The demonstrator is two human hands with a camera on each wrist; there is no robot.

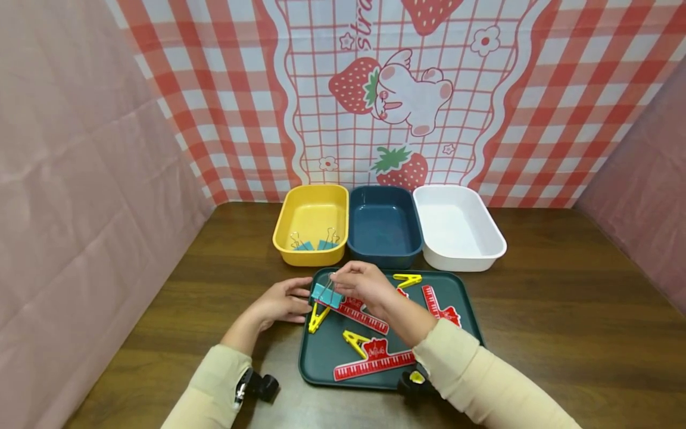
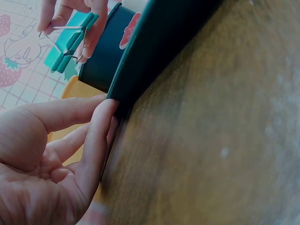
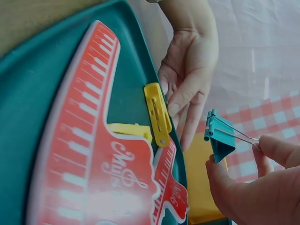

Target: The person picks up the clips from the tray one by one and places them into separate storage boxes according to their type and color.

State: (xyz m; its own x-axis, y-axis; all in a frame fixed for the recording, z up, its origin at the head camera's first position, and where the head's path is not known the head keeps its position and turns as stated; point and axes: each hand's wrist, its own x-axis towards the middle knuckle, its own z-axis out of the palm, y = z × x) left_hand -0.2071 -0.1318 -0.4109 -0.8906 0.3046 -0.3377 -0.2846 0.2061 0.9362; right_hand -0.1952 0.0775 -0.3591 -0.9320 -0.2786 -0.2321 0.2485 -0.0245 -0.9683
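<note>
My right hand [image 1: 367, 286] pinches a teal binder clip [image 1: 327, 295] by its wire handles, above the far left corner of the dark green tray [image 1: 316, 370]. In the right wrist view the binder clip [image 3: 221, 133] hangs with its body clear of the tray, beside the fingertips. My left hand [image 1: 281, 302] holds the tray's left rim, thumb and fingers meeting at the edge [image 2: 111, 96] in the left wrist view. On the tray lie red piano-keyboard clips [image 1: 375, 359] with white lettering and yellow clothespins [image 1: 318, 318].
Behind the tray stand a yellow bin [image 1: 311, 257] with teal binder clips [image 1: 303, 245] inside, a dark blue bin [image 1: 384, 259] and a white bin [image 1: 463, 263], side by side. A checked strawberry cloth [image 1: 243, 119] hangs behind them. Wooden table [image 1: 563, 333] surrounds the tray.
</note>
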